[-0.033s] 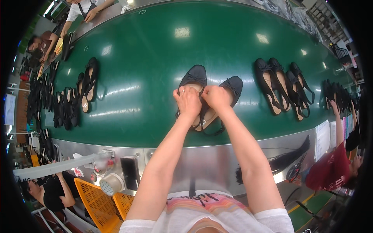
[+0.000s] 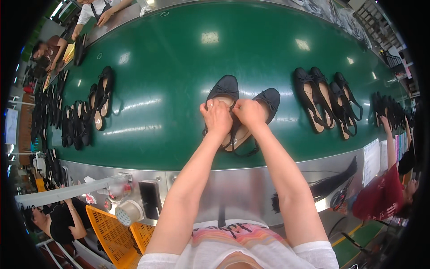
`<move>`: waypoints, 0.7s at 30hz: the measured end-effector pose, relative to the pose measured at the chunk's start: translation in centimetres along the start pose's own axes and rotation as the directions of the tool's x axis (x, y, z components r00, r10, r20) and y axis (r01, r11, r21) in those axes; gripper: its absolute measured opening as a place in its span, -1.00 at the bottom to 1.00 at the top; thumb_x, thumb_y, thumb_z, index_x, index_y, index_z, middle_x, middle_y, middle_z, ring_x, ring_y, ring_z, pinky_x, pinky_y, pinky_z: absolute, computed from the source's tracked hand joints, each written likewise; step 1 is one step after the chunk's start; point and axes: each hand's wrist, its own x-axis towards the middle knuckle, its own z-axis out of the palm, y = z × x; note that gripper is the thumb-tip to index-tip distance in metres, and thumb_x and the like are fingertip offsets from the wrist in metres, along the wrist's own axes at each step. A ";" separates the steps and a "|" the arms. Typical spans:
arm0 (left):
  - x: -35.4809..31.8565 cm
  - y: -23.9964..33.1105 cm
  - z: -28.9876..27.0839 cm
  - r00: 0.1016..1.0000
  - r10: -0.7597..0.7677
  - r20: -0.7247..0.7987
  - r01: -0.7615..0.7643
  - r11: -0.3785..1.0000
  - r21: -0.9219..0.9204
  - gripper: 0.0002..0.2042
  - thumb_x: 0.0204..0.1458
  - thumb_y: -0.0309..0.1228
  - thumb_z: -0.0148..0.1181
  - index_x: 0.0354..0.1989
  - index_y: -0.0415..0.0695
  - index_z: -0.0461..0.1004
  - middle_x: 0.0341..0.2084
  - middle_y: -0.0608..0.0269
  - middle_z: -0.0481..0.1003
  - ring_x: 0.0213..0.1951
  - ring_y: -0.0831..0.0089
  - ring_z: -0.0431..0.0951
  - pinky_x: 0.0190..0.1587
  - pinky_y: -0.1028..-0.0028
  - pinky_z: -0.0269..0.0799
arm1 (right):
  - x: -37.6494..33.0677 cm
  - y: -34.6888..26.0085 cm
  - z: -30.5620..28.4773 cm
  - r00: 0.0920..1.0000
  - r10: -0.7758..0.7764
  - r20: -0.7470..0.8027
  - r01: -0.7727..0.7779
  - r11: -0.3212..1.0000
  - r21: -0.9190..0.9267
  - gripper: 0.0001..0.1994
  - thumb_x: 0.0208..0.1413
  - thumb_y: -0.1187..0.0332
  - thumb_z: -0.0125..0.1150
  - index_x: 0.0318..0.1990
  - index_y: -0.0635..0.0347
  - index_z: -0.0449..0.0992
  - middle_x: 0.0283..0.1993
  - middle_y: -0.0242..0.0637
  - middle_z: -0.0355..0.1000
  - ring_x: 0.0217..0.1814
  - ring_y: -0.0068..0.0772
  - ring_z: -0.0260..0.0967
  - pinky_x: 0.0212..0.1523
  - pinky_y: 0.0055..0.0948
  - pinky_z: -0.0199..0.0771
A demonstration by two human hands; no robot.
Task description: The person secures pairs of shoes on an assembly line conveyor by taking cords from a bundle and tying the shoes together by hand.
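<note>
Along the left rim of the green conveyor belt (image 2: 179,62), rows of dark slingback shoes (image 2: 76,125) lay packed close together, with one separate pair (image 2: 102,96) just to their right, tan insoles up. Between that pair and the middle of the belt ran a broad open strip of bare green surface, reaching from the far edge to the near steel edge (image 2: 251,179).

At the centre, the person's left hand (image 2: 218,117) rested on the left black shoe (image 2: 222,96) of a pair, fingers curled and pinched on something at the shoe's opening; what exactly they gripped could not be made out. The right hand (image 2: 249,112) sat just beside it, touching it, fingers likewise bent down and closed at the same spot, over the gap between that shoe and the right black shoe (image 2: 264,105). Both shoes lay toes away from the person, side by side and touching near the heels, with thin straps (image 2: 244,152) trailing toward the near edge of the belt. They lay close to the near steel edge, with wide bare belt beyond their toes.

Right of the hands came another clear stretch of green, then four more black slingbacks (image 2: 324,105) lying near one another. Farther right, at the belt's curved rim, a dark cluster of shoes (image 2: 387,110) was met by the raised arm of a person in a red shirt (image 2: 380,197) beside the steel edge.
</note>
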 end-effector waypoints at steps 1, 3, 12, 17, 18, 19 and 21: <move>0.0 0.0 0.1 1.000 0.003 -0.005 -0.003 1.000 -0.003 -0.95 -0.14 -0.43 0.16 -0.48 -0.07 0.47 -0.36 0.26 0.40 -0.08 0.27 0.30 0.06 0.14 -0.02 | -0.1 0.1 0.1 1.000 0.015 -0.015 -0.014 1.000 0.005 -0.91 -0.10 0.34 0.12 -0.45 -0.03 0.56 -0.39 -0.18 0.50 -0.24 -0.13 0.46 -0.21 -0.21 0.46; 0.0 0.0 0.1 1.000 0.006 -0.012 -0.006 1.000 -0.007 -0.96 -0.15 -0.43 0.16 -0.48 -0.07 0.46 -0.37 0.26 0.40 -0.08 0.26 0.30 0.06 0.14 -0.02 | -0.2 0.0 0.1 0.999 0.027 -0.030 -0.027 1.000 0.008 -0.91 -0.09 0.32 0.11 -0.46 -0.04 0.56 -0.39 -0.19 0.50 -0.24 -0.14 0.46 -0.21 -0.21 0.46; 0.2 0.1 -0.1 0.999 0.032 -0.018 -0.033 0.998 -0.060 -0.90 -0.14 -0.48 0.19 -0.40 -0.03 0.47 -0.35 0.28 0.38 -0.07 0.25 0.30 0.07 0.05 -0.04 | 1.9 0.7 2.8 0.985 -0.036 -0.169 0.000 0.979 -0.204 -0.88 -0.09 0.34 0.08 -0.45 0.06 0.56 -0.42 -0.12 0.49 -0.31 -0.07 0.47 -0.30 -0.16 0.46; 2.2 -0.2 -1.6 0.978 0.055 0.201 -0.044 0.997 -0.056 -0.80 -0.17 -0.41 0.26 -0.32 0.14 0.52 -0.34 0.32 0.38 -0.09 0.27 0.31 0.12 0.01 -0.09 | 1.2 1.2 2.5 0.986 -0.061 -0.157 0.043 0.992 -0.117 -0.89 -0.11 0.31 0.15 -0.44 0.06 0.56 -0.42 -0.14 0.49 -0.31 -0.09 0.46 -0.29 -0.19 0.45; 2.7 -0.4 -1.6 0.978 0.058 0.200 -0.048 0.997 -0.054 -0.80 -0.17 -0.41 0.26 -0.32 0.14 0.52 -0.34 0.32 0.38 -0.09 0.27 0.31 0.12 0.01 -0.09 | 1.2 1.4 2.4 0.987 -0.068 -0.144 0.053 0.993 -0.103 -0.89 -0.12 0.29 0.17 -0.43 0.05 0.55 -0.43 -0.15 0.49 -0.31 -0.10 0.46 -0.28 -0.19 0.45; 3.2 -0.9 -1.3 0.965 0.119 0.232 -0.105 0.992 -0.074 -0.83 -0.18 -0.38 0.27 -0.35 0.14 0.53 -0.35 0.33 0.39 -0.09 0.27 0.31 0.11 0.01 -0.09 | 1.1 1.0 2.0 0.990 -0.055 -0.133 0.043 0.995 -0.094 -0.89 -0.12 0.29 0.18 -0.43 0.04 0.55 -0.42 -0.17 0.49 -0.30 -0.11 0.46 -0.29 -0.20 0.45; 3.3 -1.7 -0.9 0.948 0.170 0.269 -0.139 0.982 -0.132 -0.93 -0.18 -0.36 0.27 -0.46 0.10 0.54 -0.38 0.35 0.39 -0.10 0.28 0.31 0.13 0.05 -0.10 | 0.7 0.1 1.4 0.991 -0.065 -0.118 0.057 0.996 -0.072 -0.90 -0.12 0.30 0.18 -0.43 0.03 0.55 -0.40 -0.16 0.49 -0.29 -0.11 0.45 -0.28 -0.20 0.44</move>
